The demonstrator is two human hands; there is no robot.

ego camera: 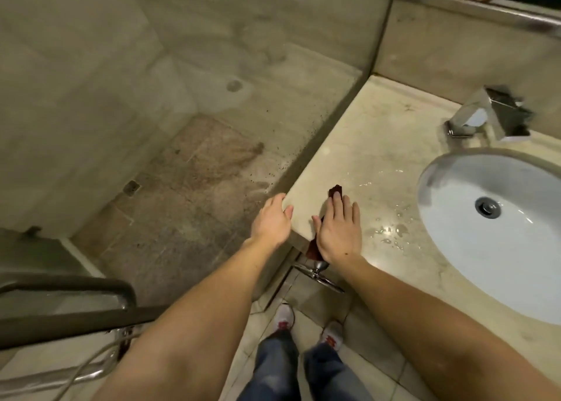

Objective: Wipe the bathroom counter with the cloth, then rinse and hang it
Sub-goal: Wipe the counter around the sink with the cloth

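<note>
Here, near the middle of the frame, the right hand [338,233] lies flat on the dark red cloth [335,190], fingers straight and close together, pressing it down onto the pale stone counter [364,133] by its lower left corner. One end of the cloth pokes out beyond the fingertips, and the other end hangs over the counter's front edge below the palm. Just left of it, the left hand [271,220] rests against the counter's corner edge with relaxed, open fingers and the thumb on top; it holds nothing. Water droplets [391,233] glisten on the counter to the right of the cloth, between it and the white oval sink [455,233] at the right edge. A square chrome faucet [485,118] stands at the upper right. A metal handle [318,271] shows just below the right wrist, and white shoes [283,315] stand on the tiled floor at the bottom centre.
</note>
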